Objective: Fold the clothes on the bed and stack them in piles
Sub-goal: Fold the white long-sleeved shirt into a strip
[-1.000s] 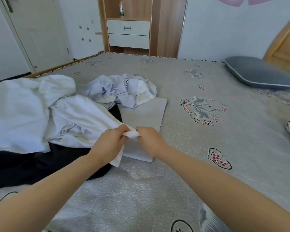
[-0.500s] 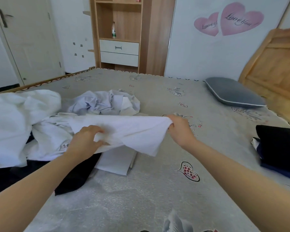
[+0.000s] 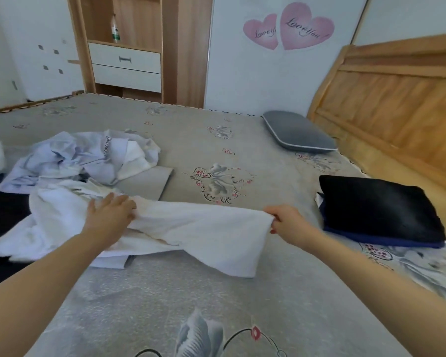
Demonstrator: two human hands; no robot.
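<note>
The left hand [image 3: 108,215] lies on the white soft cotton garment [image 3: 191,233] with fingers nearly straight, pressing its left portion down where it emerges from the heap. The garment's long axis runs left to right across the bed, roughly parallel to the person's shoulders, spanning both hands. The right hand [image 3: 285,220] pinches the garment's right corner, fingers curled over the edge; the cloth between the hands is drawn taut along its upper edge, and its lower part sags onto the bed. Judgement: the next move is a spread or first fold, and it depends on this axis; the right hand holds the free end, the left anchors the tangled end.

The unfolded heap, including a crumpled pale lavender shirt [image 3: 80,158], sits just behind the left hand. The folded black-and-navy fabric stack [image 3: 379,210] lies near the right hand.

The surface is a grey floral-printed bed cover [image 3: 242,300]. Beyond it: a wooden shelf unit with white drawers [image 3: 125,65], a grey piped pillow [image 3: 296,132] and a light wooden headboard [image 3: 397,99].
</note>
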